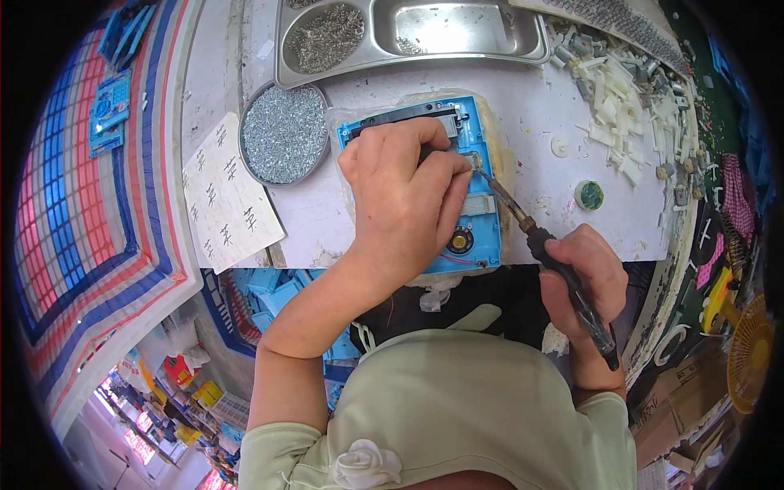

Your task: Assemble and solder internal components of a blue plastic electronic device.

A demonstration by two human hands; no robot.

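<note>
Where I worked remotely, white table (535,110): bore one open blue casing (488,234), partly under my left hand (404,188), curled; whether it pinched anything, I could not tell. Soldering iron (544,246): clasped in my right hand (600,263), tip over the casing.

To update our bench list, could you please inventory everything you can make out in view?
Casing: one, blue, centre
Speaker: one, black and gold, inside casing
Soldering iron: one, mostly black, right of casing
Metal tray: one, silver, far side
Round dish: one, grey, left of casing
Metal bits: many, silvery, in tray and dish
Paper: one, pale, beside dish
Plastic parts: many, white, upper right
Small disc: one, green, right
Plastic pieces: several, blue, lower left of casing
Striped sheet: one, red-white-blue, far left
Fan: one, yellow, far right
Shirt: one, pale green, bottom centre
Left grip: one, bare, over casing
Right grip: one, bare, around soldering iron
</note>
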